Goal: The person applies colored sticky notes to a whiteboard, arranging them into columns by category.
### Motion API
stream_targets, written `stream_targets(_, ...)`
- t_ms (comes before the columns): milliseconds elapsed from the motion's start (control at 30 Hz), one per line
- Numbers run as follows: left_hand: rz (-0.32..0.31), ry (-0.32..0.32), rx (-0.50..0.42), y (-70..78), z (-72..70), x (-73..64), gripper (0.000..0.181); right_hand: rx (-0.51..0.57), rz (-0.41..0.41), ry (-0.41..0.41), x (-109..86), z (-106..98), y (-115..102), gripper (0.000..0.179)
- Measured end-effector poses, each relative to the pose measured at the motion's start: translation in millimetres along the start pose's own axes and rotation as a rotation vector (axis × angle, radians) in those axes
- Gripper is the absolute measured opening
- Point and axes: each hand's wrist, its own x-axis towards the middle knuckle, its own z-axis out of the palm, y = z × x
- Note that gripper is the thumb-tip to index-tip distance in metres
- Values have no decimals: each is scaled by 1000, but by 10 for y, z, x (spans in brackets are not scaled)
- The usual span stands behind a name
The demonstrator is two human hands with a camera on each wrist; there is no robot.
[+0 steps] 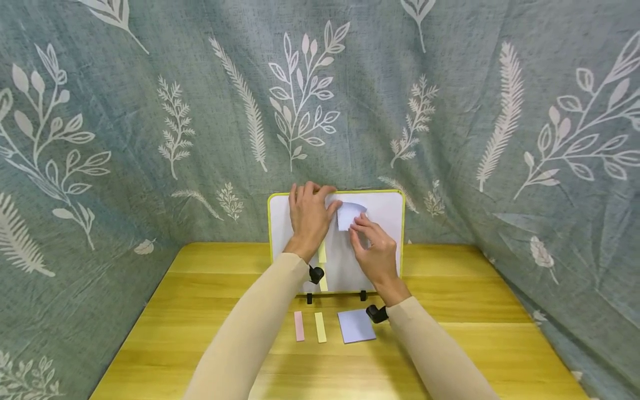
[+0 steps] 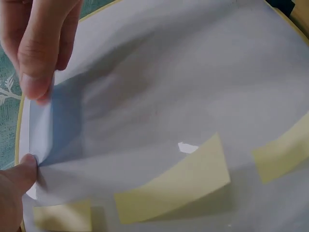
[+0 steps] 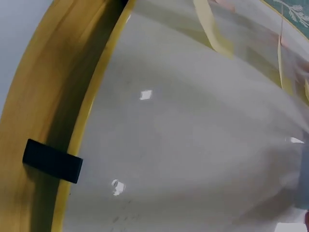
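A whiteboard (image 1: 387, 211) with a yellow rim stands upright on the table. My right hand (image 1: 377, 253) pinches the lower right part of a pale blue sticky note (image 1: 348, 216), whose right side curls away from the board. My left hand (image 1: 307, 216) lies over the board's upper left, fingers at the top rim. In the left wrist view its thumb (image 2: 24, 176) presses at the note's edge. Yellow sticky strips (image 2: 178, 186) run down the board below the left hand, their free ends lifting off the surface.
In front of the board lie a pink strip pad (image 1: 299, 326), a yellow strip pad (image 1: 320, 328) and a pale blue sticky note pad (image 1: 356, 326). Black feet (image 1: 309, 299) support the board on the wooden table (image 1: 210, 311). A leaf-patterned curtain (image 1: 200, 111) hangs behind and at both sides.
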Motion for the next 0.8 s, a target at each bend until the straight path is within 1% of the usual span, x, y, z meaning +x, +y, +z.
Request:
stream_targets(67,-6,6,-3,-2,-8,-7,37,-44,-2,-50,-27,2,-10,26)
stream_targets(167,5,18,-4,3,-29,-8,38,-120,-16,-151,-57,2,-18,51)
stream_targets(267,24,27,-9,-4,-33,1,39,-185,-60,-288,-59,13,-13,76)
stream_targets(300,34,36,-8,-13,-22,7,39,-205,-71,-341,-52,19,-12,82)
stream_targets(367,43,47,-33,-61,37,22,39,-251,-88,-444,-35,28,-13,91)
stream_targets(433,54,58,-51,-120,117,44,40,-300,-85,-532,-19,41,-15,97)
stream_targets(533,70,74,-81,-210,248,81,42,-386,-75,-622,-7,53,-18,101)
stream_targets(600,83,87,-69,-242,307,102,42,-440,-73,-657,-8,61,-17,102)
stream_targets(700,93,104,-53,-272,366,120,44,-502,-72,-685,-14,65,-12,101)
stream_targets(800,93,102,-63,-282,382,129,45,-521,-40,-695,-22,52,3,99)
